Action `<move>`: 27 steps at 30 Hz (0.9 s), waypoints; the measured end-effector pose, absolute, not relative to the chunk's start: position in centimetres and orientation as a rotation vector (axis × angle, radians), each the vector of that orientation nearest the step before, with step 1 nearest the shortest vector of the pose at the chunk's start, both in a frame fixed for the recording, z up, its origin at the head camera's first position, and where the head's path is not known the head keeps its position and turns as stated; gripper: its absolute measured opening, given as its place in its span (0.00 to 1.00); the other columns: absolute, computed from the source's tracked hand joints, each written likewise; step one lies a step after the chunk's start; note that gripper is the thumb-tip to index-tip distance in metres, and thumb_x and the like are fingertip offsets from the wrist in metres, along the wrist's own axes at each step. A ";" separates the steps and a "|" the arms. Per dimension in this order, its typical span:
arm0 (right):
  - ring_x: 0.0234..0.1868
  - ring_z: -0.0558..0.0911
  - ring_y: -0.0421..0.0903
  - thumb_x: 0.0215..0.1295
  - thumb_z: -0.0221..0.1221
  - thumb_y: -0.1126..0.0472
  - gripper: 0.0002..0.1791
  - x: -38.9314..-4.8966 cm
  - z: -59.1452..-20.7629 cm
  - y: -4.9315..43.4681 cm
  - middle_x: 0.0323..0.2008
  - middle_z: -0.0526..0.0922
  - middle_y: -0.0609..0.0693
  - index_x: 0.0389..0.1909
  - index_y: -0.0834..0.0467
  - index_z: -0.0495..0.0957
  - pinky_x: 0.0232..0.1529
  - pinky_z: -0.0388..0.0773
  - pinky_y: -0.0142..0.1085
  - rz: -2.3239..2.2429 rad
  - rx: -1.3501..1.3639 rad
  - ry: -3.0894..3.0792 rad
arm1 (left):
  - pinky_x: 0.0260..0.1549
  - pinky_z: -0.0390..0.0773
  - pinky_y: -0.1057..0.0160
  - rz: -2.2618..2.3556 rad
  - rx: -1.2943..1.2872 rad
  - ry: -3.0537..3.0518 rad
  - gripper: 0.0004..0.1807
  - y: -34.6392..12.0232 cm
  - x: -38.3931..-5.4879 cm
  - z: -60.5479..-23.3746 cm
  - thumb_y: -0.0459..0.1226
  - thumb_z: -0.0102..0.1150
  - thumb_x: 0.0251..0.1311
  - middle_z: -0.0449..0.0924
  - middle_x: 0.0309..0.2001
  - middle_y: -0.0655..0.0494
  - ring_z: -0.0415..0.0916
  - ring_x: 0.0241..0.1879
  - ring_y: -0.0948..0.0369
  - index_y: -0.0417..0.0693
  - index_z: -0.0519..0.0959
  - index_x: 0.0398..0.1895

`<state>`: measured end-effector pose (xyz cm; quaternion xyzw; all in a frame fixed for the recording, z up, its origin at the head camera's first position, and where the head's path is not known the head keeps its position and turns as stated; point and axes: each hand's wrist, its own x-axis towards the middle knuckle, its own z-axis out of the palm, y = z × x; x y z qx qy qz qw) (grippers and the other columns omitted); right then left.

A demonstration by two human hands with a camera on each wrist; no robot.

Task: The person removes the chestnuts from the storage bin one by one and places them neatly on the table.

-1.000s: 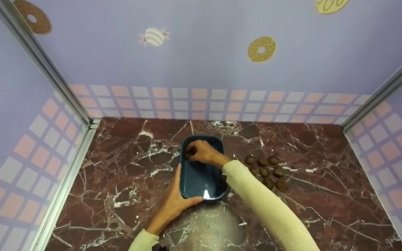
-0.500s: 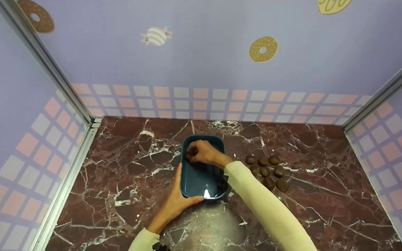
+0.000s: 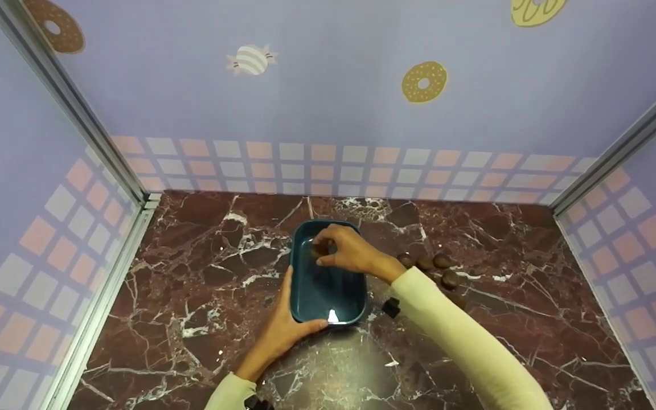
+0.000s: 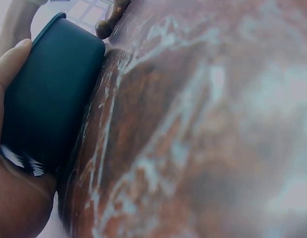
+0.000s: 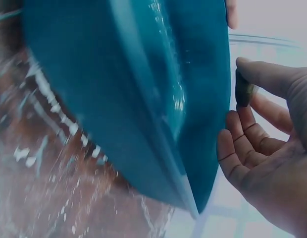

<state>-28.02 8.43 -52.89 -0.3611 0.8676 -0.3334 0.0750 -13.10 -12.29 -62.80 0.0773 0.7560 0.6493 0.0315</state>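
Note:
A deep blue-green rectangular dish [image 3: 328,296] stands on the marble surface. My left hand [image 3: 286,327] grips its near left corner, thumb along the front rim and fingers along the left side; the left wrist view shows this hand against the dish's outer wall [image 4: 54,84]. Over the far half of the dish, my right hand [image 3: 346,249] pinches a brown chestnut [image 5: 243,89] between thumb and finger, its other fingers loosely bent. Several more chestnuts [image 3: 451,279] lie to the right of the dish, some hidden under the right forearm.
Red-brown marble [image 3: 203,273] with white veins spreads around the dish. A lilac wall [image 3: 328,114] with a checked border rises behind it, and side walls [image 3: 635,228] with metal edge strips stand left and right.
My right hand has drawn up and a little to the right inside the dish's outline, chestnut still pinched. Its sleeve now covers more of the loose chestnuts. The left hand stays put.

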 end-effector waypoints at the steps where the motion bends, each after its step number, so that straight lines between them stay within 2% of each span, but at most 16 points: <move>1: 0.49 0.85 0.54 0.66 0.78 0.63 0.20 -27.9 -52.8 8.7 0.48 0.87 0.56 0.57 0.62 0.88 0.54 0.85 0.49 -1.006 -1.096 2.606 | 0.81 0.48 0.32 1.995 0.238 2.335 0.78 -12.3 -13.1 -62.8 0.45 0.89 0.52 0.35 0.91 0.41 0.40 0.87 0.39 0.52 0.36 0.93; 5: 0.48 0.85 0.55 0.65 0.79 0.63 0.20 -27.2 -52.4 10.0 0.48 0.87 0.58 0.56 0.64 0.88 0.54 0.85 0.52 -1.022 -1.143 2.621 | 0.81 0.46 0.30 1.980 0.221 2.351 0.78 -12.4 -13.1 -62.7 0.46 0.90 0.52 0.36 0.91 0.42 0.38 0.88 0.39 0.52 0.36 0.93; 11: 0.47 0.84 0.55 0.64 0.80 0.63 0.20 -25.8 -52.5 12.1 0.46 0.86 0.57 0.55 0.63 0.88 0.53 0.85 0.57 -1.114 -1.171 2.612 | 0.82 0.47 0.34 1.986 0.209 2.345 0.79 -12.3 -13.1 -62.7 0.46 0.90 0.51 0.38 0.90 0.42 0.41 0.88 0.41 0.53 0.36 0.93; 17: 0.47 0.85 0.53 0.64 0.80 0.61 0.20 -23.9 -52.9 13.8 0.46 0.86 0.54 0.55 0.62 0.88 0.51 0.86 0.53 -1.153 -1.156 2.621 | 0.82 0.47 0.32 1.990 0.216 2.344 0.78 -12.3 -13.1 -62.8 0.46 0.90 0.52 0.39 0.91 0.42 0.42 0.87 0.40 0.53 0.36 0.93; 23: 0.47 0.85 0.50 0.65 0.79 0.61 0.19 -22.4 -52.8 15.0 0.47 0.85 0.53 0.55 0.60 0.88 0.44 0.88 0.52 -1.191 -1.140 2.612 | 0.82 0.46 0.33 1.971 0.216 2.366 0.78 -12.3 -13.1 -62.8 0.46 0.90 0.52 0.38 0.91 0.42 0.41 0.87 0.40 0.53 0.37 0.93; 27: 0.47 0.85 0.48 0.66 0.79 0.59 0.19 -21.5 -52.9 15.8 0.46 0.85 0.50 0.55 0.58 0.88 0.47 0.87 0.52 -1.203 -1.119 2.623 | 0.82 0.46 0.32 1.957 0.220 2.377 0.79 -12.3 -13.0 -62.7 0.46 0.90 0.51 0.38 0.90 0.40 0.42 0.87 0.39 0.52 0.36 0.93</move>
